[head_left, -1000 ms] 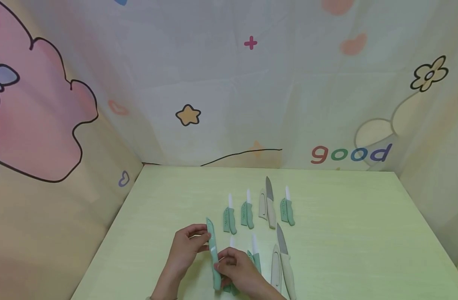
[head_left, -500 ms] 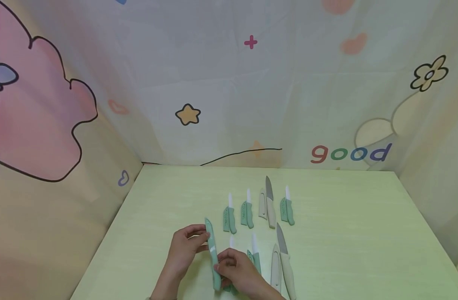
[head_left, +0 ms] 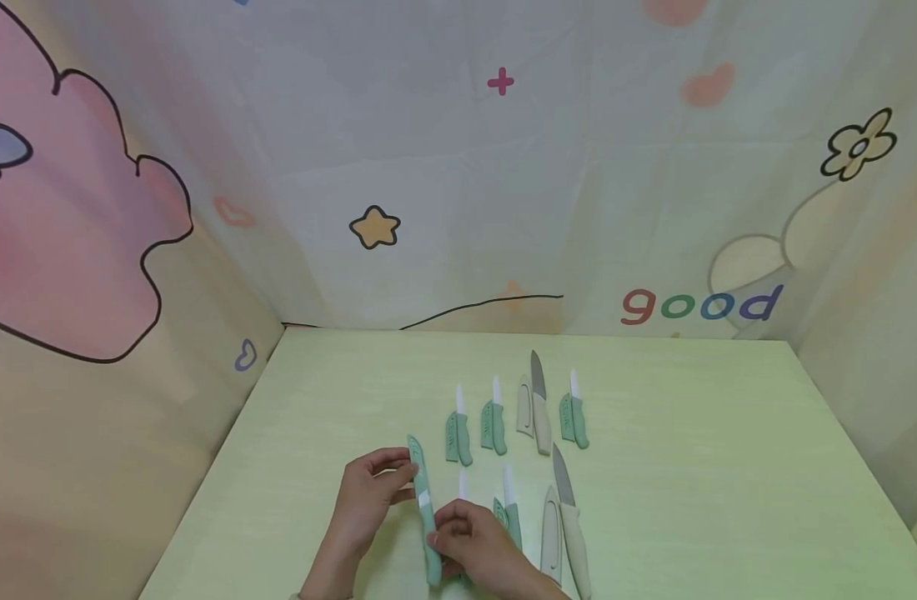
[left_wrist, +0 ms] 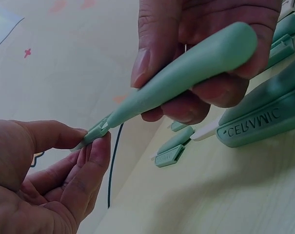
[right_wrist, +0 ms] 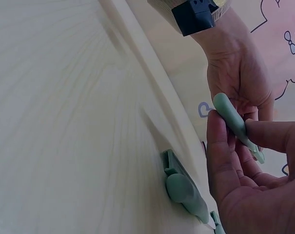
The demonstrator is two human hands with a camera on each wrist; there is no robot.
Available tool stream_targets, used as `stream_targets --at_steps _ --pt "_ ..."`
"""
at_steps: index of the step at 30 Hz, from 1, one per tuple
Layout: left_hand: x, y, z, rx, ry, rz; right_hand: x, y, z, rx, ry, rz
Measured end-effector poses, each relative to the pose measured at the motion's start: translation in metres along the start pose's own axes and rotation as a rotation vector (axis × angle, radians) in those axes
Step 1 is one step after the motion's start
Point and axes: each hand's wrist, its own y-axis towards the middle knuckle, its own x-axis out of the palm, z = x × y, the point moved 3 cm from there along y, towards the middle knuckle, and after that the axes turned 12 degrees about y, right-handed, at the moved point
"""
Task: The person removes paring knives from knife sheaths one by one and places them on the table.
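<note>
A green-handled ceramic knife is held lengthwise above the near part of the table. My left hand pinches its green sheath between thumb and fingers. With curled fingers, my right hand grips the handle. A short strip of white blade shows between handle and sheath in the head view; the sheath covers the rest. Under and beside the right hand lie two more green knives, one mostly hidden, the other green knife with its white blade bare and a sheath alongside.
Farther back, several bare-bladed knives lie beside their sheaths: green ones and a beige one. A second beige knife and its beige sheath lie right of my right hand. Patterned cloth stands behind the table.
Both hands have shifted very slightly left with the knife. The white strip between handle and sheath looks a little longer now. The knives on the table lie as before.
</note>
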Motion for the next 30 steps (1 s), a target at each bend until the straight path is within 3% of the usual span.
stream_targets --at_steps 30 --pt "-0.0069 0.0059 -0.0071 -0.012 -0.029 0.050 0.0048 -0.0082 0.0091 0.011 0.007 -0.015"
